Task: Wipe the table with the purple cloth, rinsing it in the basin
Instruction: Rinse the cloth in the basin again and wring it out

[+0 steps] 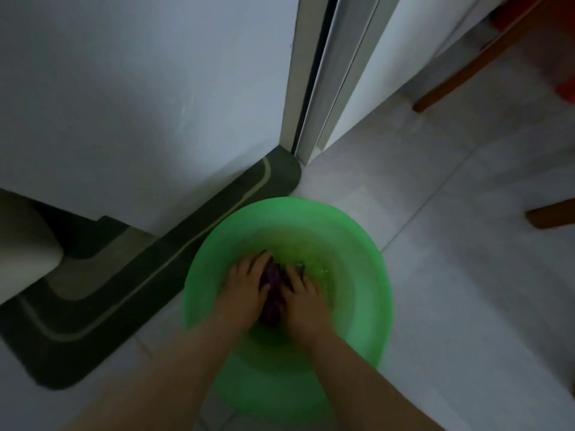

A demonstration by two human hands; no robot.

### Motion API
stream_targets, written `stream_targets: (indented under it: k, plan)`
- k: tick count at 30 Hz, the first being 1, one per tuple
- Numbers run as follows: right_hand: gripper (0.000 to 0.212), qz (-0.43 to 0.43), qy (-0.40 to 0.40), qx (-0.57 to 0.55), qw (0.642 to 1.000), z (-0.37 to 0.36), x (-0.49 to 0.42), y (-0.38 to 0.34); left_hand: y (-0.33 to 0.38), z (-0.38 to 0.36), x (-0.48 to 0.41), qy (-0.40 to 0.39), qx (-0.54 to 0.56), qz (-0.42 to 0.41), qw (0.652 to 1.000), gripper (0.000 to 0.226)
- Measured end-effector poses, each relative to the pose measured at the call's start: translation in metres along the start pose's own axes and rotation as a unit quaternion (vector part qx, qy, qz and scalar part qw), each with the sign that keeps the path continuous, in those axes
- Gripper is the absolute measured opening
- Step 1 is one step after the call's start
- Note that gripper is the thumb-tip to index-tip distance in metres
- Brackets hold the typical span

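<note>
- Purple cloth (270,293) lies bunched inside the green basin (357,244), between both hands.
- Left hand (245,287) fingers curl onto it.
- Right hand (300,295) fingers grip it.

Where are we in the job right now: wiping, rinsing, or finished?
Mid-rinse. Done: the purple cloth is in the green basin on the floor. In hand: left hand and right hand hold it bunched between them. Left: lifting it out and wiping; the tabletop is out of view, so wiped area is unknown.
</note>
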State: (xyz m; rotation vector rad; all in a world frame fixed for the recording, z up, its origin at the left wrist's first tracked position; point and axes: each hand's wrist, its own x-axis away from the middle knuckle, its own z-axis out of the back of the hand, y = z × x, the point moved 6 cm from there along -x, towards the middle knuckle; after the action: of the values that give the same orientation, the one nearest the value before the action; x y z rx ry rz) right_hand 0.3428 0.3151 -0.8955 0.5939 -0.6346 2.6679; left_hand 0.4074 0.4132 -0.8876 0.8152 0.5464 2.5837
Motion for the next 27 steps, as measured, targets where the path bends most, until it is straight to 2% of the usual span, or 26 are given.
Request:
stream_targets:
  k: [1,3,5,8,10,11,12,13,15,19,20,22,23,24,25,27]
  plan:
    - [0.042,-0.019,0.031,-0.005,0.999,0.002,0.0,0.002,0.003,-0.008,0.004,-0.034,0.014,-0.012,0.999,0.059]
    - [0.039,-0.096,0.083,-0.084,0.988,0.002,-0.001,0.007,0.004,-0.021,0.009,-0.064,0.074,-0.015,0.995,0.057]
    - [0.045,-0.147,0.067,-0.245,0.956,-0.013,-0.003,0.002,0.006,-0.023,0.007,-0.039,0.22,0.034,0.974,0.049]
    - [0.048,-0.178,0.111,-0.425,0.881,-0.014,0.004,-0.01,0.016,-0.022,0.004,-0.048,0.405,0.152,0.9,0.038]
    - [0.041,-0.212,0.139,-0.529,0.81,-0.011,0.009,-0.009,0.026,-0.023,0.004,-0.082,0.501,0.203,0.837,0.033]
    - [0.034,-0.223,0.152,-0.558,0.785,-0.008,0.011,-0.008,0.032,-0.022,0.006,-0.096,0.548,0.216,0.803,0.03]
    - [0.023,-0.224,0.17,-0.57,0.772,-0.003,0.012,-0.006,0.037,-0.02,0.006,-0.099,0.562,0.22,0.791,0.029]
    - [0.013,-0.22,0.19,-0.569,0.769,0.003,0.014,-0.006,0.04,-0.018,0.006,-0.099,0.541,0.213,0.808,0.031]
    - [0.016,-0.204,0.225,-0.542,0.784,0.013,0.014,-0.004,0.045,-0.016,0.006,-0.083,0.504,0.209,0.834,0.037]
    - [0.029,-0.155,0.225,-0.465,0.842,0.034,0.007,0.002,0.057,-0.007,0.001,-0.087,0.495,0.209,0.839,0.038]
    - [0.027,-0.14,0.227,-0.44,0.858,0.04,0.005,0.005,0.059,-0.005,-0.003,-0.072,0.469,0.188,0.86,0.035]
    - [0.017,-0.121,0.234,-0.357,0.896,0.044,0.002,0.014,0.056,0.006,-0.012,0.012,0.325,0.122,0.938,0.023]
    - [0.026,-0.133,0.215,-0.297,0.921,0.038,0.002,0.022,0.052,0.009,-0.014,0.042,0.224,0.087,0.97,0.022]
    - [0.041,-0.148,0.175,-0.239,0.944,0.028,0.004,0.028,0.048,0.008,-0.015,0.047,0.118,0.05,0.991,0.032]
    - [0.055,-0.155,0.129,-0.17,0.964,0.017,0.007,0.031,0.042,0.003,-0.015,0.029,0.024,0.01,0.999,0.045]
    - [0.068,-0.078,0.084,-0.034,0.993,0.0,0.014,0.028,0.033,-0.012,-0.012,-0.035,-0.119,-0.056,0.991,0.059]
